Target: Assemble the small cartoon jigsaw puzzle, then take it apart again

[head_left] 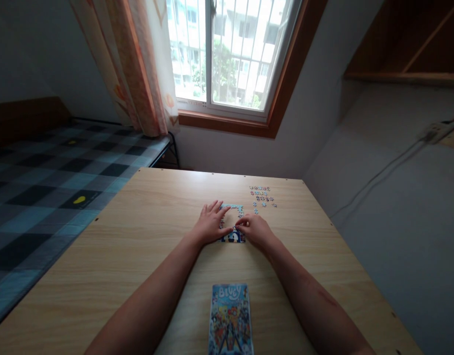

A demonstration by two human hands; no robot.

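Observation:
A partly joined jigsaw puzzle point(232, 237) lies on the wooden table, its border put together around a bare middle. My left hand point(211, 223) rests over the puzzle's left side with its fingers spread. At the lower right of the frame of pieces, my right hand point(254, 228) has thumb and fingertips pinched together. Whatever sits in that pinch is too small to make out, though a puzzle piece may be under the fingertips. Loose puzzle pieces point(261, 194) lie in rough rows beyond my right hand.
A Bluey picture box point(230, 318) lies on the table point(156, 212) between my forearms. To the left stands a bed with a checked cover point(64, 177). A window point(230, 54) and curtain point(134, 64) are beyond the table, and a white wall is at right.

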